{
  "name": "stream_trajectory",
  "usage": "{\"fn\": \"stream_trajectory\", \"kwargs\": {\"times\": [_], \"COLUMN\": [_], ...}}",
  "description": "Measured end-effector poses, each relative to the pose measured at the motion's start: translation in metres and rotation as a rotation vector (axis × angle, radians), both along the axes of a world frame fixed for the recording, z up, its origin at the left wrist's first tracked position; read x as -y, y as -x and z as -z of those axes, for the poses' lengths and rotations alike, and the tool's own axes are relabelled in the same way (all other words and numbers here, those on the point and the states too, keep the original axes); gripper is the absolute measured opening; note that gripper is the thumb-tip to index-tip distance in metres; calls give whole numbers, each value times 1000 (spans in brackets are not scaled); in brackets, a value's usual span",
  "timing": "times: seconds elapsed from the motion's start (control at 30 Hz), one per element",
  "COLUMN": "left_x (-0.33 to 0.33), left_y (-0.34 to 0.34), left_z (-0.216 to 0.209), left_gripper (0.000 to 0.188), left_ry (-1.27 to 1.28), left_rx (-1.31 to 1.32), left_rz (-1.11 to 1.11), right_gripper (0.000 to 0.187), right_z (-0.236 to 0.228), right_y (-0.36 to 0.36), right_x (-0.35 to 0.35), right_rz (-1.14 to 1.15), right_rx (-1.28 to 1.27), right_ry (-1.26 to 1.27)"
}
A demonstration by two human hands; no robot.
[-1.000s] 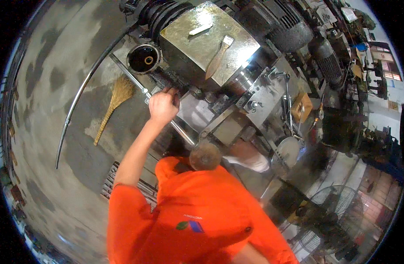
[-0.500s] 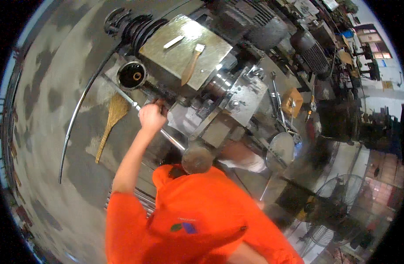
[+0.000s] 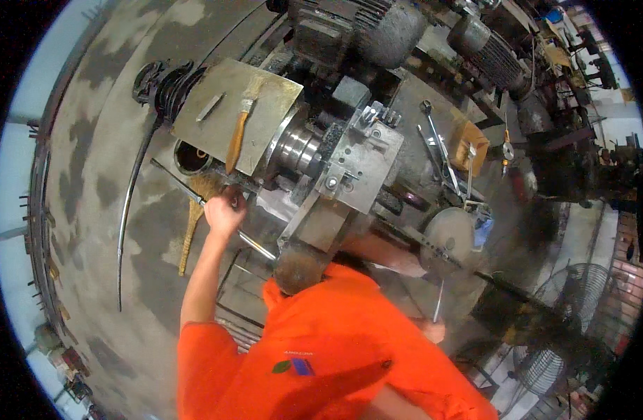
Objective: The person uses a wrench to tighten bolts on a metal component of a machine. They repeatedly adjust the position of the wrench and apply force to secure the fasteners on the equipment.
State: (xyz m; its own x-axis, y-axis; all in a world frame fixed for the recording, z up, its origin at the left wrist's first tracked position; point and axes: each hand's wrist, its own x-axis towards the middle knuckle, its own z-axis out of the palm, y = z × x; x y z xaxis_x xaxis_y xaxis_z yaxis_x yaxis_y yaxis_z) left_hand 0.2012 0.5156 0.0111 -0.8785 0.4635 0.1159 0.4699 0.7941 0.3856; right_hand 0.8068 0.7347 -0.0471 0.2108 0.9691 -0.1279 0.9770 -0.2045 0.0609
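My left hand (image 3: 225, 211) is closed beside the lathe, its fingers curled round something dark I cannot make out. A long metal rod (image 3: 257, 245) runs beneath that hand. At the lower right, my right hand (image 3: 431, 330), partly hidden by my orange sleeve, is closed at the end of a shiny metal lever (image 3: 439, 299). The lathe's chuck (image 3: 297, 149) lies ahead of my left hand, with the steel tool post block (image 3: 363, 164) to its right. A wooden-handled brush (image 3: 239, 136) and a pale stick (image 3: 211, 106) lie on the headstock cover (image 3: 192, 143).
A straw broom (image 3: 190, 227) lies on the floor at the left, near a long dark bar (image 3: 129, 203). Wrenches (image 3: 440, 147) and a cardboard box (image 3: 470, 143) sit on the right. A round disc (image 3: 450, 236) and a fan (image 3: 570, 297) stand further right. Motors (image 3: 391, 31) are behind.
The view has turned, so the lathe appears shifted left and down. More of my right hand and the shiny lever shows. My left hand stays by the rod.
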Motion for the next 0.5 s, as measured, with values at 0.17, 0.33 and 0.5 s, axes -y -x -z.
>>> {"fn": "stream_trajectory", "kwargs": {"times": [0.17, 0.33, 0.5], "left_x": [3, 3, -9], "left_y": [-2, -14, -11], "left_z": [3, 19, 8], "left_gripper": [19, 18, 19], "left_ry": [-37, -79, -51], "left_rx": [39, 1, 6], "left_rz": [-3, 11, 57], "right_gripper": [35, 33, 19], "right_z": [-20, -60, -134], "right_y": [-35, -17, 133], "right_x": [-58, -165, -256], "right_rz": [-128, -495, -642], "right_rx": [24, 242, -428], "right_ry": [163, 890, 265]}}
